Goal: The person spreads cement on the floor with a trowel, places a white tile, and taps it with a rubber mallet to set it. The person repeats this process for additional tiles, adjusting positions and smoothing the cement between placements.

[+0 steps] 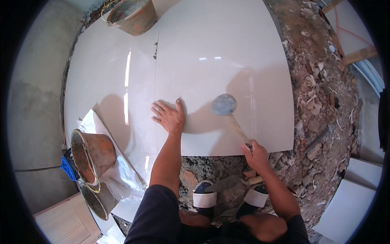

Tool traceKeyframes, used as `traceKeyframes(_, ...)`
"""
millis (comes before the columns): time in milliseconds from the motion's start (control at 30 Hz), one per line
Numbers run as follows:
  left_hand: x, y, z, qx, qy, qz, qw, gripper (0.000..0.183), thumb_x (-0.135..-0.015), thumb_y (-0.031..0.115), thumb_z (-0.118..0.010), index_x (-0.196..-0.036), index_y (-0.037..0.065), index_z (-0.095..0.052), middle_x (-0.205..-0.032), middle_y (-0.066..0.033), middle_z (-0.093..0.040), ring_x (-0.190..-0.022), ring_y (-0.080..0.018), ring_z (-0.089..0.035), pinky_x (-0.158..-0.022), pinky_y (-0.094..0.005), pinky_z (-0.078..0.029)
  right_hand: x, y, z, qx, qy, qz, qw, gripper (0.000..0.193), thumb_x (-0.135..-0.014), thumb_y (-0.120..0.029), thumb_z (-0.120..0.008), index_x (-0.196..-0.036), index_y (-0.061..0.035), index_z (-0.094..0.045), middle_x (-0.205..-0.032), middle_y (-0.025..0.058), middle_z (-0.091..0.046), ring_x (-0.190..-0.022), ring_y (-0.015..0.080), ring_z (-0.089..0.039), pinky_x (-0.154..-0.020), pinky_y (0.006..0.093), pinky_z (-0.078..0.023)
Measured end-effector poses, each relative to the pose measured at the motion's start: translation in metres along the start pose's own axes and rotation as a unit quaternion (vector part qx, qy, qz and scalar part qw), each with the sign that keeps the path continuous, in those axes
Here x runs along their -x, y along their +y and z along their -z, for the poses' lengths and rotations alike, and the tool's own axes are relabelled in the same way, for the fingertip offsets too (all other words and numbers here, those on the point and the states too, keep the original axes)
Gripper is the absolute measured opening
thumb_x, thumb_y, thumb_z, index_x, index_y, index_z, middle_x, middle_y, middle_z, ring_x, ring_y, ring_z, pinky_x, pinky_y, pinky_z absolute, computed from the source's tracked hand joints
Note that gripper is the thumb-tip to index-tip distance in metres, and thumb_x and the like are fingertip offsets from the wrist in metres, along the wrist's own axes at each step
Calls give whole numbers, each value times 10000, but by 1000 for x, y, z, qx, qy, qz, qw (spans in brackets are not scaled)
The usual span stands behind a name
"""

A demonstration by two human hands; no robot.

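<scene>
We tag a building site, a room mid-construction: glossy pale tiles (211,36) laid edge to edge, with rubble-strewn dirt (313,105) right beside them. We also see stained buckets (103,152), a bare cement wall (36,110), a mallet (224,105) in hand, timber (360,55).

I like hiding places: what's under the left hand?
Pale tiles show around the left hand, with a thin seam by its fingers. What's right beneath is covered.

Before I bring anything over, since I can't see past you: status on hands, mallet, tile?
Left hand spread flat on white tile. Right hand gripping mallet, blurred over the tile; contact unclear. Far bucket apart from both hands.
</scene>
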State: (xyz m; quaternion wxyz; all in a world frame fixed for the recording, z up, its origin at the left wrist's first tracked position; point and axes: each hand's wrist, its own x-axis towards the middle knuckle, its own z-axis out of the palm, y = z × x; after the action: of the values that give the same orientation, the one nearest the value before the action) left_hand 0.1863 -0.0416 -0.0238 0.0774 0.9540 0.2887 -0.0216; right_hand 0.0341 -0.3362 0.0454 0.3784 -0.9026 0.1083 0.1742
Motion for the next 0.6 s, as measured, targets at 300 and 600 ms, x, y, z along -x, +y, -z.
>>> traceKeyframes(300,-15,-52,0,12,-4,-168,986,821,-936,585,-355,-1482,-13,-218,-1553,-199,-196,-1454,-354,-118,-1147,-573,-73,131,162,38,36,248,-270,929,720,-912,-515,-531,-1312,77,-444,-1282,320,-499,-1180,467,-478,-980,484,-391)
traceKeyframes(600,-67,-82,15,34,29,-236,971,661,-956,514,-370,-1483,118,-311,-1562,-112,-233,-1454,-327,-150,-1141,-591,-74,189,272,96,230,296,-505,778,819,-899,-635,-462,-1311,73,-463,-1214,328,-546,-1138,462,-530,-949,527,-423)
